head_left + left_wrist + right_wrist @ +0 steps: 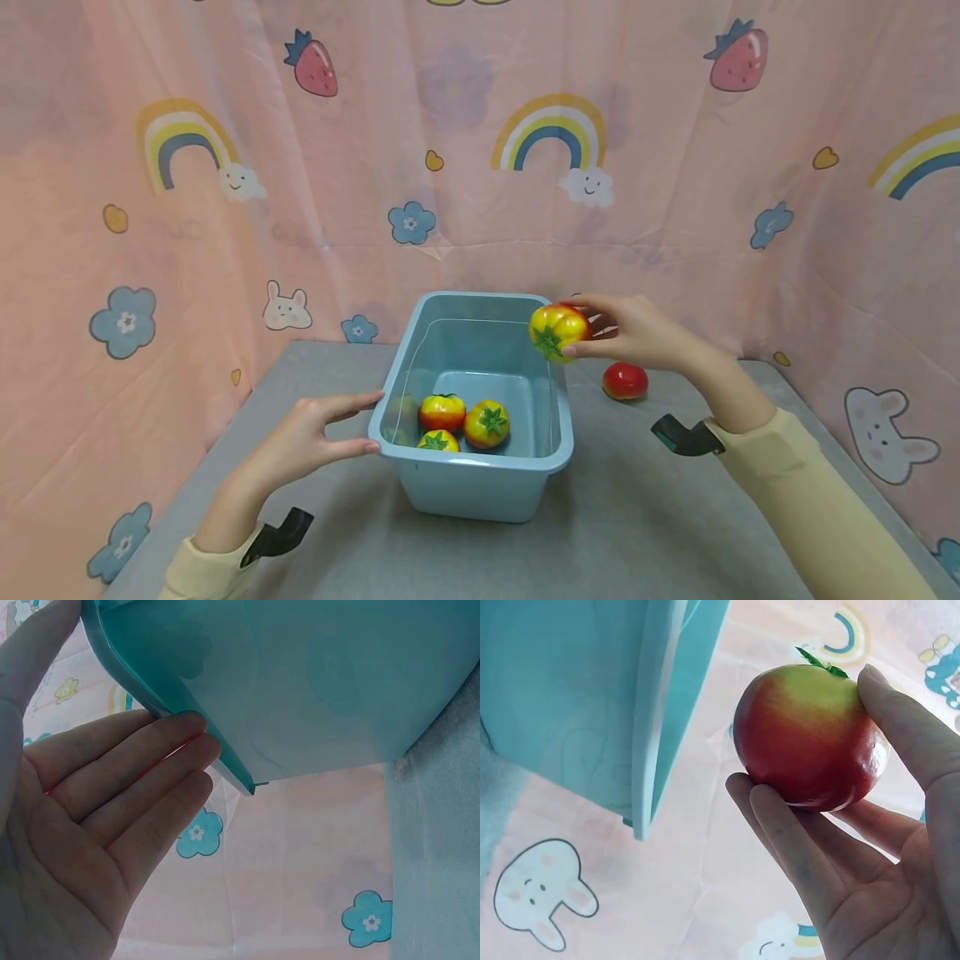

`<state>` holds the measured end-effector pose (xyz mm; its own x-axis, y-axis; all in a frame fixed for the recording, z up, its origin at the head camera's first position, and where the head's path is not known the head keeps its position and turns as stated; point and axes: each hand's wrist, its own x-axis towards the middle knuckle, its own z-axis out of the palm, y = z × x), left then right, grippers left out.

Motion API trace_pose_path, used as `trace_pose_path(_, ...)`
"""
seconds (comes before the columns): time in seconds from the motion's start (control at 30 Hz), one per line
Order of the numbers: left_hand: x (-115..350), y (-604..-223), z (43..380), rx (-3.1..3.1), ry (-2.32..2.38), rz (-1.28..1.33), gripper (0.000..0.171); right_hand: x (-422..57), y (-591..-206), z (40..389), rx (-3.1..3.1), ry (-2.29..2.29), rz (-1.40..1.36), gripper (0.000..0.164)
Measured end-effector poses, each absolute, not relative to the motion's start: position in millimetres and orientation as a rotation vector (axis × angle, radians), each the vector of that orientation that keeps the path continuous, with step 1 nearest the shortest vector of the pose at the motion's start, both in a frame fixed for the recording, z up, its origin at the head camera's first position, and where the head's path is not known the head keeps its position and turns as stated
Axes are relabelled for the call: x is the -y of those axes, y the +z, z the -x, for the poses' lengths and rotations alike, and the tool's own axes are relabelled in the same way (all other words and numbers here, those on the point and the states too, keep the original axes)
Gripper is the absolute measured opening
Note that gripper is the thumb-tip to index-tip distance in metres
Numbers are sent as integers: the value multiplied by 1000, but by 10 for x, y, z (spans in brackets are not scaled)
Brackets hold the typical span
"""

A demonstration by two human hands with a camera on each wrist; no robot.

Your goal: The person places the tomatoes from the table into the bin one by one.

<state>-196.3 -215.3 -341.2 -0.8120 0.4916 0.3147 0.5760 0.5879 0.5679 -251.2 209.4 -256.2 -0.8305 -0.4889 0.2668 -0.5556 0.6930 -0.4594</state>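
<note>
My right hand (637,332) holds a yellow-and-red tomato (557,330) between thumb and fingertips, at the right rim of a light blue plastic bin (480,492). In the right wrist view the tomato (810,742) shows a green leafy top, and the bin's wall (562,697) stands beside it. Three similar tomatoes (487,424) lie inside the bin at its near left. At the bin's left rim, my left hand (311,433) touches with its fingertips. Its fingers look straight in the left wrist view, their tips against the rim (217,754).
A red, shiny tomato-like fruit (625,381) lies on the grey table (645,517) to the right of the bin. Behind the table hangs a pink patterned curtain (480,217). Black straps (277,537) are on both wrists.
</note>
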Motion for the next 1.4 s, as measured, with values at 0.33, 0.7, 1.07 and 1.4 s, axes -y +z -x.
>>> trace_pose_path(0.33, 2153, -3414, 1962, 2682, -1025, 913, 66, -2010, -2489, 2631, 2791, 783, -896, 62)
trace_pose_path(0.7, 2155, -3413, 1970, 2674, -1009, 929, 63, -1947, -2439, 2748, 2862, 774, -903, 62)
trace_pose_path(1.07, 2160, -3414, 1965, 2666, -1018, 937, 64, -1841, -2384, 2885, 2941, 720, -886, 63)
trace_pose_path(1.4, 2164, -3420, 1967, 2672, -1017, 933, 64, -1746, -2355, 3015, 2993, 733, -895, 66)
